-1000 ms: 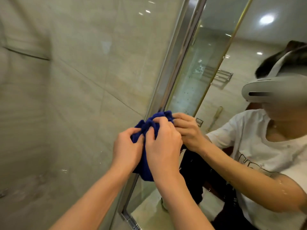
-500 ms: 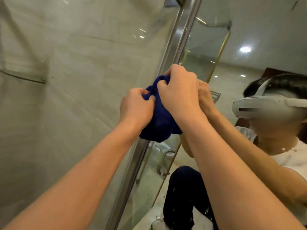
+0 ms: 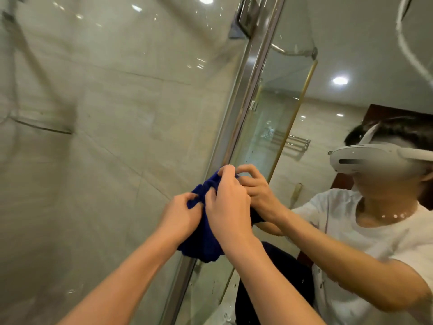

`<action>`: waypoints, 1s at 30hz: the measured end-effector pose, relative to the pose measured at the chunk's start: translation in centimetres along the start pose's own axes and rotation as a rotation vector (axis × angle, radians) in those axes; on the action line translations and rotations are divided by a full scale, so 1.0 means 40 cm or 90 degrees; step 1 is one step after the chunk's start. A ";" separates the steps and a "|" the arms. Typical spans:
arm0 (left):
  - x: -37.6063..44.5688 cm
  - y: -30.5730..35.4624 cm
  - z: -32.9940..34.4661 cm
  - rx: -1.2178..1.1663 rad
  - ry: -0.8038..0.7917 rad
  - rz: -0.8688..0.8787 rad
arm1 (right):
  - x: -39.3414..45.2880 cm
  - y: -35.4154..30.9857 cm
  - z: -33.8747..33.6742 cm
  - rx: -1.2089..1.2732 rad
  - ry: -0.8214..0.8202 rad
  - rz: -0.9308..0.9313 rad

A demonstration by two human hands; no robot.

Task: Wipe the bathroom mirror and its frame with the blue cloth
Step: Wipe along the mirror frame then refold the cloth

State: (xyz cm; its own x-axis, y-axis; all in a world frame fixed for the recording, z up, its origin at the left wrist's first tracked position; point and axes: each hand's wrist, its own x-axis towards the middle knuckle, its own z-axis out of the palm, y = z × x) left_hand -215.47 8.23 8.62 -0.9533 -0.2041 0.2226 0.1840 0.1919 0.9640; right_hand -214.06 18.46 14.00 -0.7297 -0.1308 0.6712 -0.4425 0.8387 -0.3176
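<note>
Both of your hands are gripping the blue cloth [image 3: 203,233], bunched against the metal frame [image 3: 243,109] at the mirror's left edge. Your right hand [image 3: 228,207] is sitting uppermost, fingers curled over the top of the wad and pressing it onto the rail. Your left hand [image 3: 180,218] is pinching the cloth's left side, thumb and fingers folded into the fabric on the wall side of the frame. Neither hand is showing any slack in the fingers.

The cloth is wrapping the frame about midway along its visible run, with a loose tail hanging below your wrists. The mirror [image 3: 351,55] is lying to the right of the cloth; the tiled wall [image 3: 105,137] is lying to the left.

The relation governing your next stroke, in my judgement: the frame's long axis is running steeply from lower left, near your forearms, to upper right, away from you. Any further wipe of the rail is therefore needing travel along that diagonal, not straight up or across. Your right hand is the nearer one to the glass and to the upper stretch of frame; your left is the nearer to the wall-side face.

Whether the cloth is fully encircling the rail or only covering its front cannot be told, since your hands are hiding the contact. Specks are showing on the lower glass, so the mirror face appears to be awaiting attention.
</note>
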 end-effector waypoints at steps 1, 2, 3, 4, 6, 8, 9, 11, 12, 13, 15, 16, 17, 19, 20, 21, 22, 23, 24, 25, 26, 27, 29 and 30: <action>0.001 0.015 -0.002 -0.018 -0.012 -0.010 | 0.007 -0.005 -0.008 0.012 0.003 -0.003; 0.002 0.037 -0.003 -0.020 -0.014 -0.004 | 0.018 -0.016 -0.021 0.005 0.019 0.007; 0.003 0.069 -0.005 -0.013 -0.005 0.023 | 0.034 -0.033 -0.041 -0.014 0.047 0.017; 0.007 0.109 -0.010 0.000 0.009 0.052 | 0.052 -0.057 -0.069 -0.033 0.071 0.019; 0.022 0.204 -0.017 0.015 0.031 0.104 | 0.098 -0.108 -0.136 -0.048 0.097 -0.024; 0.051 0.300 -0.025 0.034 0.046 0.139 | 0.171 -0.135 -0.212 -0.058 0.094 -0.027; 0.064 0.340 -0.030 0.046 0.057 0.151 | 0.205 -0.143 -0.242 -0.069 0.092 -0.023; 0.082 0.382 -0.037 0.071 0.081 0.176 | 0.239 -0.159 -0.273 -0.087 0.094 -0.028; 0.086 0.383 -0.035 0.088 0.094 0.192 | 0.241 -0.161 -0.274 -0.100 0.092 -0.037; 0.081 0.377 -0.032 0.115 0.110 0.214 | 0.239 -0.157 -0.270 -0.106 0.097 -0.050; 0.072 0.345 -0.019 0.159 0.155 0.262 | 0.229 -0.140 -0.251 -0.085 0.114 -0.073; 0.069 0.328 -0.014 0.167 0.176 0.279 | 0.223 -0.134 -0.244 -0.065 0.120 -0.076; 0.066 0.314 -0.011 0.166 0.188 0.290 | 0.220 -0.129 -0.238 -0.048 0.122 -0.075; 0.067 0.289 -0.010 0.148 0.194 0.296 | 0.215 -0.119 -0.223 -0.055 0.112 -0.061; 0.069 0.272 -0.011 0.141 0.190 0.296 | 0.209 -0.117 -0.215 -0.065 0.115 -0.063; 0.066 0.257 -0.011 0.140 0.184 0.297 | 0.199 -0.114 -0.204 -0.074 0.119 -0.066; 0.064 0.237 -0.011 0.142 0.177 0.299 | 0.187 -0.109 -0.191 -0.078 0.117 -0.065; 0.060 0.215 -0.010 0.145 0.166 0.300 | 0.171 -0.109 -0.174 -0.072 0.104 -0.054; 0.055 0.192 -0.010 0.143 0.152 0.296 | 0.162 -0.094 -0.155 -0.071 0.082 -0.043; 0.048 0.168 -0.010 0.136 0.136 0.287 | 0.163 -0.053 -0.133 -0.075 0.059 -0.028; 0.039 0.144 -0.009 0.130 0.117 0.271 | 0.154 -0.027 -0.112 -0.045 0.029 -0.015; 0.028 0.119 -0.008 0.130 0.102 0.252 | 0.143 -0.003 -0.090 -0.010 0.008 -0.029; 0.007 0.073 0.001 0.141 0.085 0.208 | 0.117 0.031 -0.043 0.036 -0.005 -0.041; -0.003 0.058 0.006 0.143 0.078 0.184 | 0.092 0.014 -0.028 0.020 0.011 -0.025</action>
State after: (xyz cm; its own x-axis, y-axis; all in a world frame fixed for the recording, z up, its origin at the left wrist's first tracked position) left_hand -214.98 8.93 10.79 -0.8317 -0.2219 0.5090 0.3707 0.4607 0.8065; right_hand -216.41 19.03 17.02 -0.7025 -0.1548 0.6946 -0.4874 0.8158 -0.3112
